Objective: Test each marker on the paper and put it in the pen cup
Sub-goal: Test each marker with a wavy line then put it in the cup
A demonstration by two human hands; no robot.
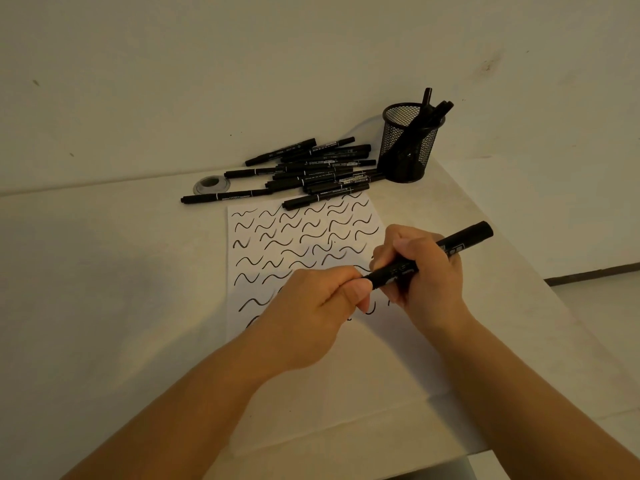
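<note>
- Right hand [424, 271] wraps the barrel of a black marker [446, 249], fingers curled round it, thumb on top. Marker lies tilted over the paper [242, 258], far end pointing up and to the right.
- Left hand [325, 303] pinches the marker's near end between thumb and curled fingers. That end is hidden in the grip, so I can't tell if the cap is on, coming off or going back on.
- Judgement: a cap step, either before a test stroke or after one.
- Paper carries rows of wavy test strokes; the hands are above its lower rows, with bare paper nearer the person.
- Pile of markers [311, 168] lies just beyond the paper's far edge; one overlaps that edge [311, 201].
- Pen cup [408, 143], black mesh, stands beyond the paper's far right corner, touching or nearly touching the pile, with a few markers in it leaning right.
- Small round grey object [211, 184] sits beyond the paper's far left corner, beside the pile.
- Table [104, 271] edge runs close to the paper's right side.
- Risks:
  - Cap pulled hard: hands jerk apart, tip smears a finger or the sheet.
  - Cap not seated: marker dries in the cup.
  - Careless drop into the cup: light mesh, load leaning right, could tip towards the table edge.
  - Sleeve or wrist drags wet strokes.
</note>
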